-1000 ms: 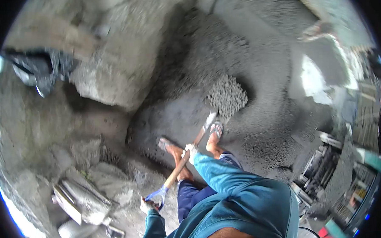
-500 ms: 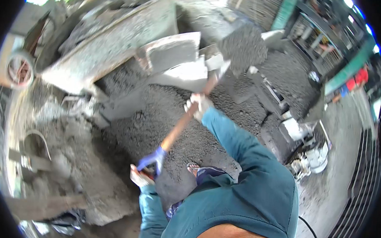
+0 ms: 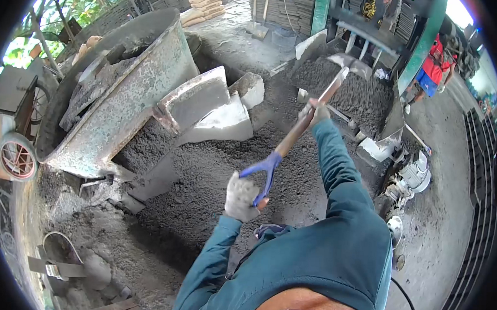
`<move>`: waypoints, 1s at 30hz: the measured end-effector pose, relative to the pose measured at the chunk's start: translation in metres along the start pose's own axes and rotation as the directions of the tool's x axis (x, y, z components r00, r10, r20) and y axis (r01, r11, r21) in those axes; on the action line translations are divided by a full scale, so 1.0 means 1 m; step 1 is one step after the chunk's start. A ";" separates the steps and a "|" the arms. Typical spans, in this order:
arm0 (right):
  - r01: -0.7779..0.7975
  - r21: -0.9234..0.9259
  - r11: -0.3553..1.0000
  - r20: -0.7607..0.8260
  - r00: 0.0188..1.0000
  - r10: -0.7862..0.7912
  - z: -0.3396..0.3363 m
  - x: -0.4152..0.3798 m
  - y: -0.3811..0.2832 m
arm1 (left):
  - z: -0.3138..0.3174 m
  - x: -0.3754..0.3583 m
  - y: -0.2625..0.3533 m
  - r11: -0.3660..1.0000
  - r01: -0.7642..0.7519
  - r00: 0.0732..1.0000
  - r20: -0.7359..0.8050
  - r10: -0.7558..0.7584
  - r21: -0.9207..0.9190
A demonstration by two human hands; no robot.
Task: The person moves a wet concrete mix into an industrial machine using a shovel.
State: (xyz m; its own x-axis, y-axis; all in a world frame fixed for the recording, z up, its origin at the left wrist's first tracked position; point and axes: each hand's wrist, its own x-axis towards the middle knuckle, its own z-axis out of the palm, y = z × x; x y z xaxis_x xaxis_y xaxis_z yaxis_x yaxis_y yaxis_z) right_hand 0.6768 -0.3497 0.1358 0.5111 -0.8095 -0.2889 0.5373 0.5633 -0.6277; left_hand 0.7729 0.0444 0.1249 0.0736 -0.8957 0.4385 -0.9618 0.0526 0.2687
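Note:
A shovel [image 3: 295, 136] with a wooden shaft and a blue D-shaped handle slants up to the right across my view. My left hand [image 3: 242, 198], in a pale work glove, is closed around the handle's grip. Farther up, my gloved right hand [image 3: 316, 113] wraps the shaft below the metal socket. The metal blade [image 3: 359, 67] is over a heap of dark, crumbly mix [image 3: 340, 84] at the upper right, its bare metal visible. More loose dark mix [image 3: 220, 176] covers the ground below the shaft.
A large worn metal drum [image 3: 131, 103] stands at left, near a wheel [image 3: 18, 157]. Slabs [image 3: 198, 97] lean beside it. A motor [image 3: 415, 172] sits at right. Another person [image 3: 434, 66] stands at upper right. Stacked sacks [image 3: 205, 3] are at the back.
The shovel has swung up and to the right with both hands. The dark load seen on its blade earlier is no longer visible there. My view has shifted too.

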 end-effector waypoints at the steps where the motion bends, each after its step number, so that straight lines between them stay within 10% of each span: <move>1: 0.020 -0.012 1.000 -0.031 0.999 -0.020 -0.005 -0.017 0.014 | 0.026 -0.025 -0.003 0.998 0.050 0.999 -0.004 -0.050 0.031; 6: 0.129 -0.103 0.986 0.012 0.992 -0.129 0.023 -0.110 0.085 | 0.053 -0.134 0.008 0.958 0.286 0.956 0.067 -0.284 -0.025; 7: 0.144 -0.124 0.982 0.054 0.989 -0.139 0.024 -0.123 0.093 | 0.039 -0.138 0.010 0.918 0.394 0.870 0.342 -0.356 -0.046; 10: 0.283 -0.295 0.913 0.100 0.959 -0.265 0.025 -0.154 0.117 | 0.061 -0.226 0.007 0.368 0.758 0.617 0.412 -0.670 -0.538; 12: 0.346 -0.414 0.842 0.163 0.938 -0.306 0.009 -0.174 0.126 | 0.081 -0.315 -0.007 0.244 0.720 0.580 0.372 -0.725 -0.649; 16: 0.375 -0.779 0.502 0.255 0.921 -0.293 -0.030 -0.243 0.132 | 0.029 -0.433 0.015 -0.641 0.434 0.142 0.751 -0.645 -0.633; 20: 0.430 -0.861 0.272 0.405 0.903 -0.146 -0.079 -0.309 0.160 | -0.007 -0.484 0.041 -0.634 0.309 0.226 0.702 -0.675 -0.709; 24: 0.522 -0.829 -0.201 0.483 0.850 0.211 -0.031 -0.403 0.206 | -0.055 -0.386 0.058 -0.514 0.254 0.481 0.568 -0.667 -0.819; 27: 0.582 -0.766 -0.274 0.427 0.778 0.460 -0.021 -0.433 0.260 | -0.036 -0.310 0.057 -0.550 -0.019 0.542 0.454 -0.707 -0.835; 28: 0.616 -0.727 -0.302 0.410 0.743 0.529 -0.013 -0.445 0.274 | -0.022 -0.293 0.054 -0.567 -0.185 0.532 0.404 -0.744 -0.803; 30: 0.660 -0.645 -0.385 0.326 0.694 0.642 -0.007 -0.457 0.276 | 0.013 -0.293 0.031 -0.635 -0.427 0.164 0.636 -0.754 -0.644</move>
State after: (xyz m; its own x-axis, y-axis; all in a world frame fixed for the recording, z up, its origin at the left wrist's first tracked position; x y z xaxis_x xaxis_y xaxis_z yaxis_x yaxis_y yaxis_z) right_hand 0.5867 0.1746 0.0898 0.9184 -0.1456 -0.3678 -0.3023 -0.8580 -0.4153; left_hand 0.7183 0.3033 -0.0063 0.5698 -0.4674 -0.6759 0.7494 0.6330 0.1940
